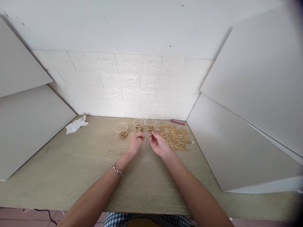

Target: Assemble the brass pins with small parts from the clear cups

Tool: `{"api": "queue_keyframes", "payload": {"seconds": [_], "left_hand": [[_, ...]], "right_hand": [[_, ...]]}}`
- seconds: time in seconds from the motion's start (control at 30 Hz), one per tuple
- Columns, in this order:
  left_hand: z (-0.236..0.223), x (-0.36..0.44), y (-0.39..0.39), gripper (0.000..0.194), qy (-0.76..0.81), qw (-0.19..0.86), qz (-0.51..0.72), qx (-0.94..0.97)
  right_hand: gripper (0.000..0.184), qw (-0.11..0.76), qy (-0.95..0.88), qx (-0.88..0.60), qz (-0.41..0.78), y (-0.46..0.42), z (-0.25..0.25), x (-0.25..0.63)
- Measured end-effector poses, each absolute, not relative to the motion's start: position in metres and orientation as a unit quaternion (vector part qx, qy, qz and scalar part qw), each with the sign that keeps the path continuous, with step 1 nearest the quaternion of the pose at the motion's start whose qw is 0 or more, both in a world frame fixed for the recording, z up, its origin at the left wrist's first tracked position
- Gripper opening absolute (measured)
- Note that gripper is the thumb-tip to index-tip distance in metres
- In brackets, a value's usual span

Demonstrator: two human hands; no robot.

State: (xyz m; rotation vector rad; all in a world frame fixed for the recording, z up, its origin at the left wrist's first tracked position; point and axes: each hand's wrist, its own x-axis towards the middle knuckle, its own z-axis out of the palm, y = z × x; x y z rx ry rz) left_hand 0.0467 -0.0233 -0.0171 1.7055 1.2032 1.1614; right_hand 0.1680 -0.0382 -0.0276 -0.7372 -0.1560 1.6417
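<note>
My left hand is curled into a fist in front of the cups; what it holds, if anything, is hidden. Facing it, my right hand pinches a tiny item between thumb and fingertips, too small to name. A small gap separates the two hands. Just beyond them stand a left clear cup, a middle clear cup and a right clear cup, each with small gold-coloured metal pieces at the bottom. Beside my right hand spreads a loose pile of thin gold-coloured metal rods.
A red tube-like packet lies behind the rods, near the brick-patterned wall. Crumpled white tissue rests at the table's back left. White panels flank the wooden table on both sides. Dark specks dot the surface near the left cup.
</note>
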Motion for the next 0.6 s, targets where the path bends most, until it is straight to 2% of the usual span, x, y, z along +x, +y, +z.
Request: {"api": "queue_keyframes", "payload": {"seconds": [0.17, 0.6], "left_hand": [[-0.0165, 0.0482, -0.0274, 0.011, 0.447, 0.387, 0.454, 0.667], [-0.0154, 0.0471, -0.0284, 0.011, 0.443, 0.389, 0.459, 0.664]], "right_hand": [[0.009, 0.616, -0.088, -0.315, 0.717, -0.0386, -0.0288, 0.1678], [0.010, 0.621, -0.107, -0.313, 0.711, -0.0367, -0.0324, 0.1690]]}}
